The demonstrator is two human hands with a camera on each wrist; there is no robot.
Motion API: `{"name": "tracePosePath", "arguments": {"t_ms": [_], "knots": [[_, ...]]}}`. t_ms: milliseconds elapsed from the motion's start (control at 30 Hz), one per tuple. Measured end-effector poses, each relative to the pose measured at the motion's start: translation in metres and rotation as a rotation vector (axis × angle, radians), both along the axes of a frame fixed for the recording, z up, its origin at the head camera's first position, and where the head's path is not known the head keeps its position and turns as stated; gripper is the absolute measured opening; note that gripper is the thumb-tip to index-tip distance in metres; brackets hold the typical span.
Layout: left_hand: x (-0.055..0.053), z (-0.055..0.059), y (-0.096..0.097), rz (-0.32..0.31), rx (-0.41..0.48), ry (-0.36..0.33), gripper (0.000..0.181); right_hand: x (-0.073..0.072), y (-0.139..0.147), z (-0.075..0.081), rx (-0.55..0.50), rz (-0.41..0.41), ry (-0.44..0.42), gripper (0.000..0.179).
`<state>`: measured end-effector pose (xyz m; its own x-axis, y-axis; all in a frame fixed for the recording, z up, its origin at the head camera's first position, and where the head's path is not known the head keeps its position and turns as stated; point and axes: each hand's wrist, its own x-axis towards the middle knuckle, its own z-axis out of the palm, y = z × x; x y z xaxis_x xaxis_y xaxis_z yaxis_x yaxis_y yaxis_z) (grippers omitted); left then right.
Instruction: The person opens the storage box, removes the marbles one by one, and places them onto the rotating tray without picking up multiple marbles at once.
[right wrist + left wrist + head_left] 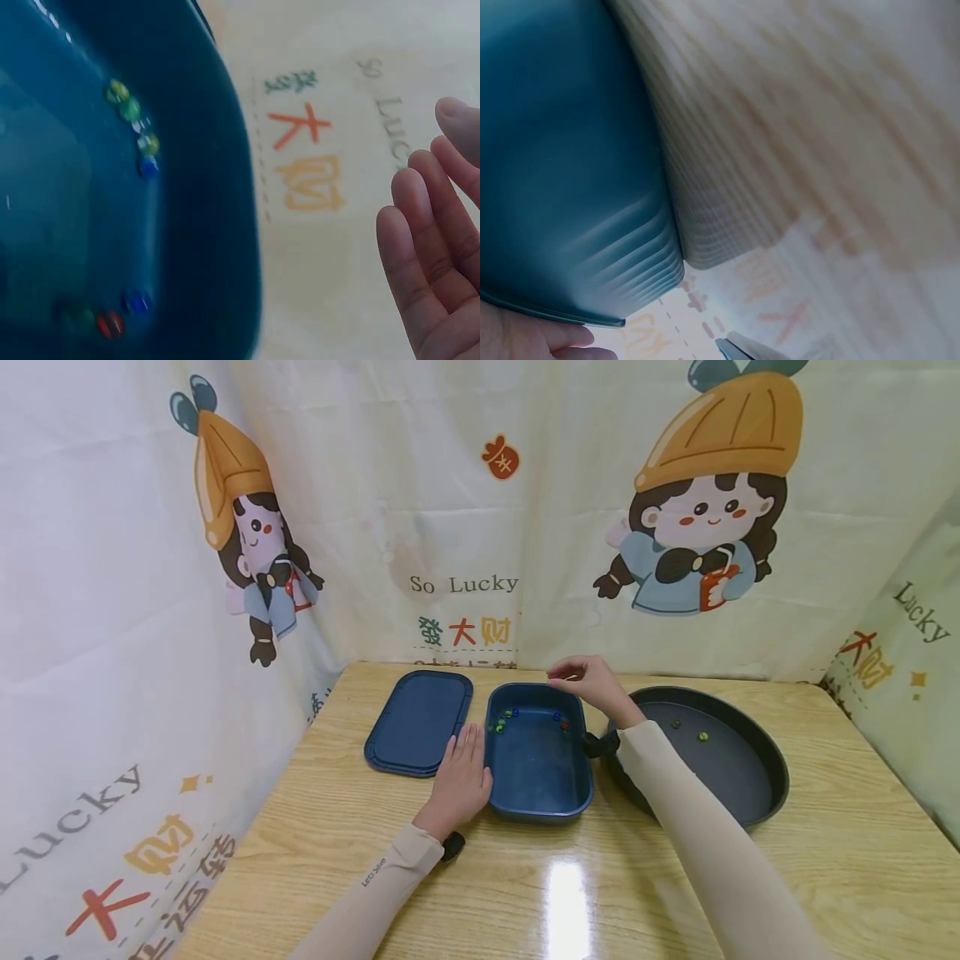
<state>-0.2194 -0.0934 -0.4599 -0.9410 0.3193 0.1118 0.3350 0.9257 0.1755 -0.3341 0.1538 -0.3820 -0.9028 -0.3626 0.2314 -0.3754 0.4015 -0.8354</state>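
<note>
A deep blue rectangular container (534, 777) stands on the table and holds several glass marbles. Green and blue marbles (130, 110) lie in a cluster at its far left; a red marble (109, 324) and a blue marble (137, 301) lie at its right side. My left hand (462, 772) rests along the container's left rim with its fingers straight. Over the far right corner is my right hand (588, 681), thumb and fingers loosely bent and apart, with nothing seen between them. Below my right forearm, a round dark pan (731, 777) holds a yellow-green marble (702, 737) and a darker marble (677, 724).
A flat blue lid (416, 722) lies on the wooden table (300, 843) left of the container. Behind the table hangs a printed cloth (450, 527), and more of it runs along both sides.
</note>
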Motion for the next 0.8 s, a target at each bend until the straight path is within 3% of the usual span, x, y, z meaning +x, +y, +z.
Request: {"name": "tracePosePath", "arguments": {"t_ms": [233, 500, 800], "knots": [[0.000, 0.001, 0.001, 0.004, -0.001, -0.001, 0.062, -0.011, -0.032, -0.023, 0.006, 0.044, -0.023, 0.028], [-0.001, -0.001, 0.001, 0.004, 0.010, 0.011, 0.062, -0.017, -0.055, -0.050, 0.028, 0.061, -0.125, 0.025], [-0.001, -0.001, 0.000, 0.001, 0.025, 0.023, 0.062, -0.017, -0.069, -0.065, 0.123, 0.066, -0.162, 0.019]]}}
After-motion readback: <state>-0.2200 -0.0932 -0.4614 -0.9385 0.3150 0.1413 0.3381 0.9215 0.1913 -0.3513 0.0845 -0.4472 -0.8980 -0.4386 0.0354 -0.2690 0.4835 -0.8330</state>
